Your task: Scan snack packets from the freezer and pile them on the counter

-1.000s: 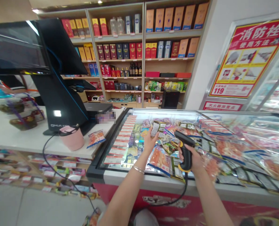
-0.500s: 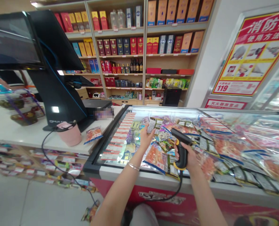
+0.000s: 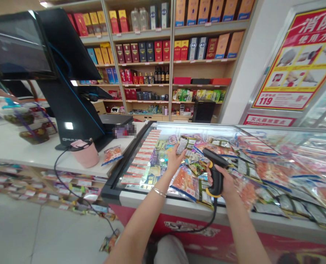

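Observation:
My left hand (image 3: 175,161), a bracelet at its wrist, reaches over the chest freezer. Its fingers and thumb hold the lower edge of a dark green and white food packet (image 3: 186,144), printed side towards me. A black and yellow barcode scanner (image 3: 217,174) is in my right hand (image 3: 226,179), fingers wrapped round its handle, the head pointing up and left towards the packet. Its black cable (image 3: 211,222) hangs down in front of the freezer. Below the hands lie bags of orange-pink food (image 3: 184,180) and several dark green packets (image 3: 245,167).
The freezer's grey front rim (image 3: 163,204) runs below my wrists. Left of it stands a white counter (image 3: 55,163) with a checkout screen (image 3: 17,47), a pink container (image 3: 85,154) and a bagged item (image 3: 112,155). Shelves of boxed bottles (image 3: 143,53) stand behind. Another packet (image 3: 109,242) lies low at left.
The whole view has shifted slightly to the right. Both hands, the packet and the scanner keep nearly the same places relative to the freezer.

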`<move>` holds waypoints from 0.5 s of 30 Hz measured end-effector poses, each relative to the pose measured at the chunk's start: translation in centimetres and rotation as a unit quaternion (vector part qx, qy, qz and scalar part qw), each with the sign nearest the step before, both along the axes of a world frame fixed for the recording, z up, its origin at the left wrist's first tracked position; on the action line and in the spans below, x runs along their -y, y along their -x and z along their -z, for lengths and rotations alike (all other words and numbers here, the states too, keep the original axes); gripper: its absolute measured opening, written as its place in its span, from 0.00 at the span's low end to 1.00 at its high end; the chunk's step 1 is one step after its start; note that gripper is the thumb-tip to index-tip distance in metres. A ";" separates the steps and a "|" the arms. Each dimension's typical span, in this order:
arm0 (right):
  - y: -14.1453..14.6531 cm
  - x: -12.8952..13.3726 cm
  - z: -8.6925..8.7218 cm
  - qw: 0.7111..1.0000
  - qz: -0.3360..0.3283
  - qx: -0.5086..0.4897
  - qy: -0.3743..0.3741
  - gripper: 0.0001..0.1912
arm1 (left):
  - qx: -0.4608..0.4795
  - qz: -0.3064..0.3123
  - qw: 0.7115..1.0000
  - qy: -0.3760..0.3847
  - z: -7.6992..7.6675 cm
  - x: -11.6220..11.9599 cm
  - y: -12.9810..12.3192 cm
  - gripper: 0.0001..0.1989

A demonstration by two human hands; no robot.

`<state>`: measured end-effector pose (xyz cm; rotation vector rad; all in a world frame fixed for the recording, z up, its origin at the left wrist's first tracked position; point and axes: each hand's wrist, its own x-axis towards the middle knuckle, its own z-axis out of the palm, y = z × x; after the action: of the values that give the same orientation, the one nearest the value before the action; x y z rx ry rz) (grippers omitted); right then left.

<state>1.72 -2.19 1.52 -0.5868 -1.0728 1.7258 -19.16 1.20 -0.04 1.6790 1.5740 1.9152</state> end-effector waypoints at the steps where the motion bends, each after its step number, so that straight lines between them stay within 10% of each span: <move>1: 0.0 0.0 0.0 1.000 -0.002 0.003 0.000 0.13 | -0.004 -0.001 1.000 0.003 0.0 0.0 -0.1 0.19; 15: -0.2 -0.2 0.1 1.000 0.017 -0.004 -0.007 0.18 | -0.078 0.031 0.996 0.003 0.8 -0.8 -1.0 0.23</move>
<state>1.94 -1.95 1.38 -0.5863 -1.0629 1.6888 -18.12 2.02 -0.88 1.8937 1.5579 1.7864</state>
